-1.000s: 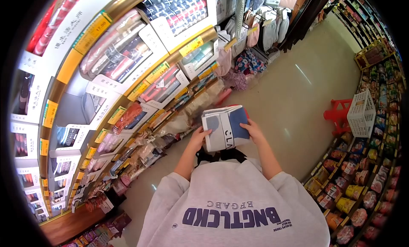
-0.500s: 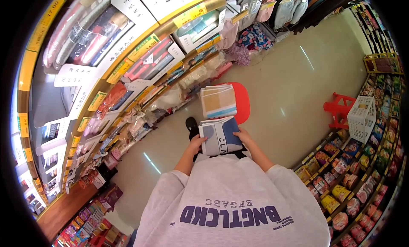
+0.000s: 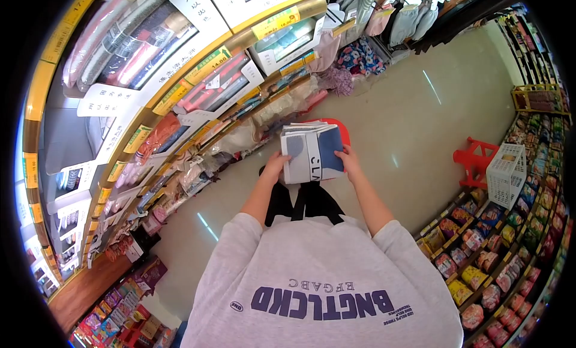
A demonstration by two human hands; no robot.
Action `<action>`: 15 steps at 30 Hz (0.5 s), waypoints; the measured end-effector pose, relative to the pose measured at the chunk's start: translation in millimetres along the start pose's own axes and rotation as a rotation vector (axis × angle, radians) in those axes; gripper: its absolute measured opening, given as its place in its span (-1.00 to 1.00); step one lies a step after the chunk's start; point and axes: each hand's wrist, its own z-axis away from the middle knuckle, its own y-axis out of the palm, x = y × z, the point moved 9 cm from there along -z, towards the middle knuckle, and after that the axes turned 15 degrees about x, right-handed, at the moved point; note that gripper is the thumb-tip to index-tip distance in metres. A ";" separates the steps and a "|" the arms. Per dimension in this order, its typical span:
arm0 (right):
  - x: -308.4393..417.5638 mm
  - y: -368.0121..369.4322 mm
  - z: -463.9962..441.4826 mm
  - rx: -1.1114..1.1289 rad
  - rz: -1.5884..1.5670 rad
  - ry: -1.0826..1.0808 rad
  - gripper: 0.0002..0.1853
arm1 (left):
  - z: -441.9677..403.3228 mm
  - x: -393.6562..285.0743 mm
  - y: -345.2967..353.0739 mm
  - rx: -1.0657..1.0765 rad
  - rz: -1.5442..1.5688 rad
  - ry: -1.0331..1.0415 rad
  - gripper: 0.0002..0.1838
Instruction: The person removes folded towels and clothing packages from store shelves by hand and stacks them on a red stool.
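Between my two hands is a stack of flat, folded-looking packets (image 3: 312,158), blue, grey and white, with a lettered white band on top. My left hand (image 3: 276,167) grips its left edge, the thumb near the top face. On the opposite edge my right hand (image 3: 350,162) holds on with bent fingers. Beneath and beyond the stack is a red stool (image 3: 344,131), mostly covered, only its rounded rim showing. Pale edges of further packets (image 3: 306,126) show just past the held stack; whether the two touch, I cannot tell.
Tall shelves with priced bins (image 3: 216,84) of packaged goods curve along the left. To the right, a white basket (image 3: 507,175) stands by a red stool (image 3: 474,162), beside racks of snack packs (image 3: 474,276). Tiled floor (image 3: 414,126) lies between.
Both hands have carried the packet stack forward, away from my body, over the red stool. It now hides the tan-and-white packets seen on the stool before.
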 end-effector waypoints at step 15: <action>-76.8 -30.2 -13.5 -0.219 0.207 0.168 -0.57 | 52.3 46.4 -103.5 -0.401 -0.303 -0.160 -0.42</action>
